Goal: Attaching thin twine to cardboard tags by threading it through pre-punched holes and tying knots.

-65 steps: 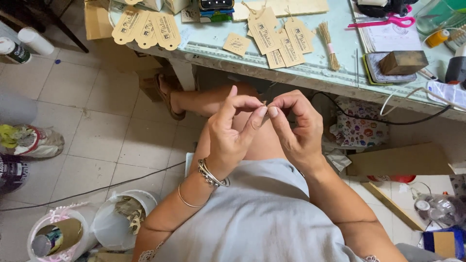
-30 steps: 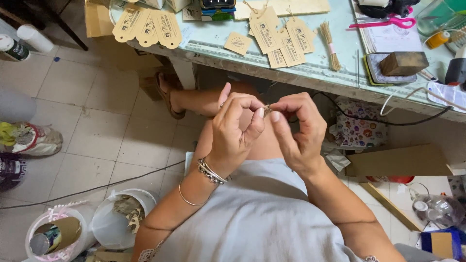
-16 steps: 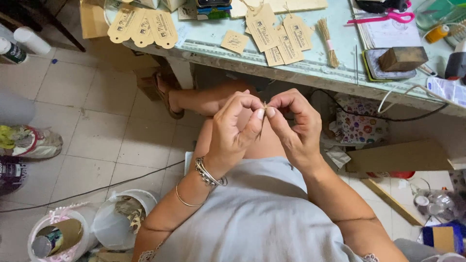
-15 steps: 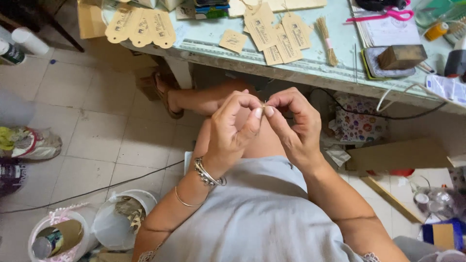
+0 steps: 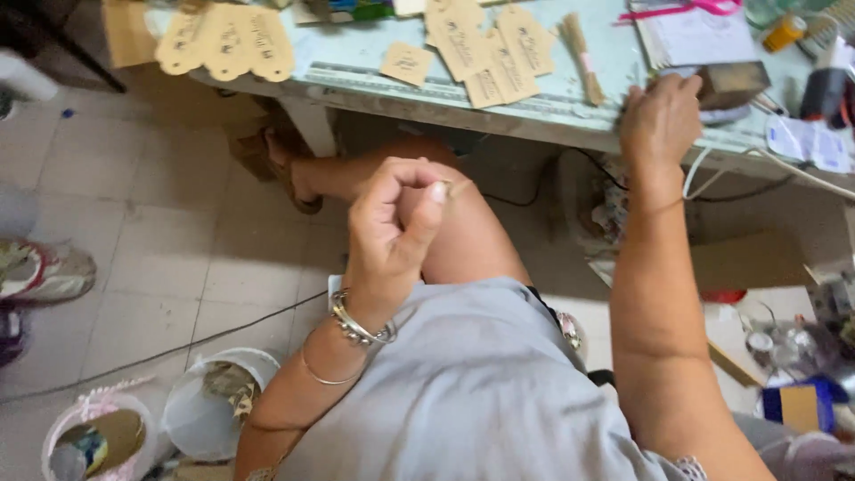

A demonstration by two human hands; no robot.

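Since the earlier frame the right hand [image 5: 661,114] has been lifted from the left hand [image 5: 392,233] and stretched to the pale green surface [image 5: 570,107], fingers spread loosely, nothing gripped, beside the small dark wooden block [image 5: 730,82]. A thin pale thread end [image 5: 456,187] is kept pinched in the left fingers, raised over the knee, seemingly held ready.

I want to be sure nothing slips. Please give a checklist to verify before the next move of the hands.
1. Left hand pinches a thin strand at its fingertips: ok.
2. Strand's length or knot visible: cannot tell.
3. Right hand rests on the table edge: ok.
4. What the right hand grips: cannot tell.
5. Kraft paper tags lie flat on the table: ok.
6. Twine bundle lies beside the tags: ok.
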